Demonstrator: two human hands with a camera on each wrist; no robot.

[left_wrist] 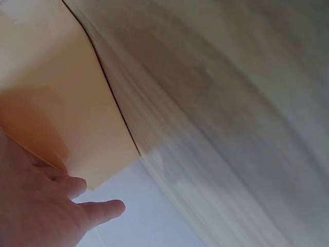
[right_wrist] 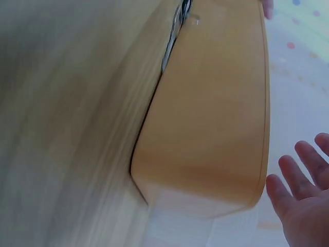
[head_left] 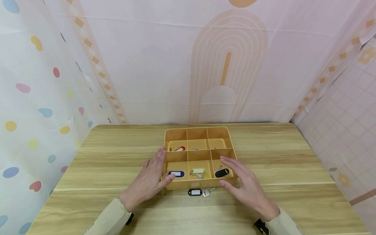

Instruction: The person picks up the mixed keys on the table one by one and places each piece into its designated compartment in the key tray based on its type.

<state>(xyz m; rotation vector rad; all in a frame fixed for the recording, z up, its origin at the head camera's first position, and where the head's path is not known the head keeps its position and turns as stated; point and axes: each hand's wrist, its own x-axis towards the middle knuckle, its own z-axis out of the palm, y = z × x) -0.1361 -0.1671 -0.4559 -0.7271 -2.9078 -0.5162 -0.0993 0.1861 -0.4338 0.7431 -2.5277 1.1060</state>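
Note:
An orange-yellow divided organizer box stands on the table, with six compartments. My left hand lies along its left side, fingers straight and thumb over the front left corner. Fingers spread, my right hand hovers by the front right corner, holding nothing. In the front row are a blue key tag, a yellow key tag with keys and a black key tag. A red key tag shows in the back left compartment, partly hidden by the divider. Another black key tag with keys lies before the box.
The wood-grain table extends on both sides of the box. A patterned curtain hangs behind the table's back edge, with printed cloth at the left and more at the right.

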